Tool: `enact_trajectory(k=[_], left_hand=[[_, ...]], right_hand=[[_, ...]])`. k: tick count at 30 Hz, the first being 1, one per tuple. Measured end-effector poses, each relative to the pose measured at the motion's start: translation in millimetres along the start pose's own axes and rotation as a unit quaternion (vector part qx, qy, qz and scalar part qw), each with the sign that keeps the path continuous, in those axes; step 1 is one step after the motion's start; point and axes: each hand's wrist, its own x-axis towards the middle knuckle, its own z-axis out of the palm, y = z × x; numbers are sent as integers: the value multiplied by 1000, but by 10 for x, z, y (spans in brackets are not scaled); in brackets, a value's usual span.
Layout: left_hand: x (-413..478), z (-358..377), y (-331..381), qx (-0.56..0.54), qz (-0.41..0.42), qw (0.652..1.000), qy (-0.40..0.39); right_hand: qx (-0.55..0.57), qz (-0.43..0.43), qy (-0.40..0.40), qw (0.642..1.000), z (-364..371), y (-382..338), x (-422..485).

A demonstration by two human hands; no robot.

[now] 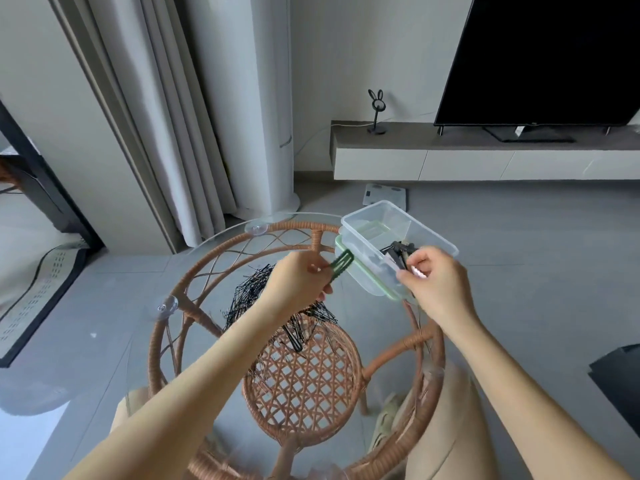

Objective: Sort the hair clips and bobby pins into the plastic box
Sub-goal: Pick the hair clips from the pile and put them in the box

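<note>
Green hair clip (341,266) – one – is pinched at its lower end by the left hand (298,282), thumb and fingers curled on it. Its long axis runs up and to the right, the forked end pointing at the plastic box (374,220) and just beside its near wall. The right hand (436,282) pinches a small pale clip (418,271) over the box's near corner. Several black clips (398,252) lie inside the one clear box, which sits on a green lid (337,244). Bobby pins (249,292) – too many to count – lie heaped on the glass surface (207,244).
</note>
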Motion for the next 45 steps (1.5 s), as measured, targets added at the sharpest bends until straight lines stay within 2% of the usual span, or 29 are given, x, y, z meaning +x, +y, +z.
enact_trajectory(k=[3, 6, 8, 10, 12, 14, 16, 21, 25, 29, 32, 36, 41, 43, 45], left_hand=[[404, 294, 384, 41, 68, 997, -14], [720, 466, 569, 108, 73, 991, -35], [804, 452, 485, 157, 66, 985, -28], [755, 351, 268, 181, 65, 981, -12], [623, 212, -49, 191, 42, 981, -7], [438, 63, -374, 195, 3, 981, 2], [243, -60, -672, 193, -31, 980, 28], [-173, -232, -1121, 169, -93, 977, 93], [-292, -241, -1235, 146, -97, 977, 122], [-310, -197, -1213, 128, -81, 979, 136], [-290, -180, -1153, 114, -70, 980, 146], [-237, -173, -1088, 114, -48, 980, 157], [-89, -160, -997, 103, -35, 982, 152], [-15, -143, -979, 102, -26, 983, 150], [53, -121, -968, 99, -18, 984, 146]], right_hand=[[-27, 39, 24, 999, -35, 50, 445], [-125, 54, -27, 990, -37, 53, 654], [-167, 27, -15, 986, -18, 25, 597], [-143, -31, -18, 989, 41, -29, 388], [-118, -87, -106, 983, 192, -83, 64], [-121, -130, -210, 961, 414, -92, -284], [-124, -163, -249, 947, 666, -103, -549], [-205, -201, -213, 934, 1199, -233, -884], [-270, -207, -185, 922, 1415, -311, -916], [-245, -229, -208, 919, 1349, -309, -908], [-203, -198, -208, 936, 1184, -291, -868], [-95, -114, -206, 967, 844, -317, -731], [71, 21, -270, 960, 405, -303, -417], [109, 57, -225, 967, 298, -225, -242], [69, 41, -129, 988, 220, -106, -11]])
